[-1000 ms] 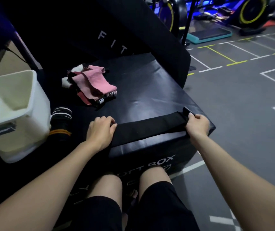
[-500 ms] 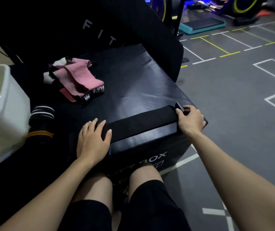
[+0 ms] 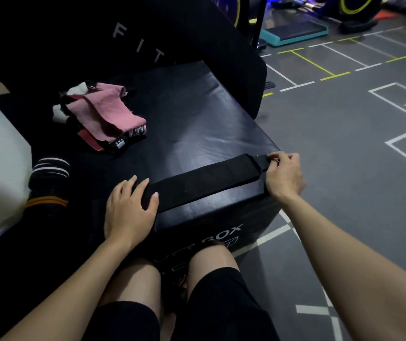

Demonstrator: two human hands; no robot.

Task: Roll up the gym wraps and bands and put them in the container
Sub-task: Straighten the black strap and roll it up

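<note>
1. Flattening comes first here: a black wrap (image 3: 204, 184) lies stretched along the near edge of the black soft box (image 3: 197, 124), running from about 8 o'clock to 2 o'clock across it.
2. The left hand (image 3: 130, 207) rests flat on the wrap's left end, fingers straight and slightly spread, pressing the fabric down on the box.
3. The right hand (image 3: 284, 177) pinches the wrap's narrow strap end at the box's right corner, fingers curled round it, and the wrap looks taut between the two hands.
4. Judged from this, the step in hand is laying the wrap out straight before rolling; no roll has been started on it yet.
5. The next move likely calls for turning one end over on itself and winding it tightly toward the other hand, keeping the edges in line so that the roll does not cone.
6. A pile of pink and black wraps (image 3: 103, 119) waits at 11 o'clock on the box, well apart from the hands.
7. Two rolled striped bands (image 3: 49, 183) sit at 9 o'clock, just beside the white container (image 3: 5, 168), which stands at the far left; its inside cannot be seen.
</note>
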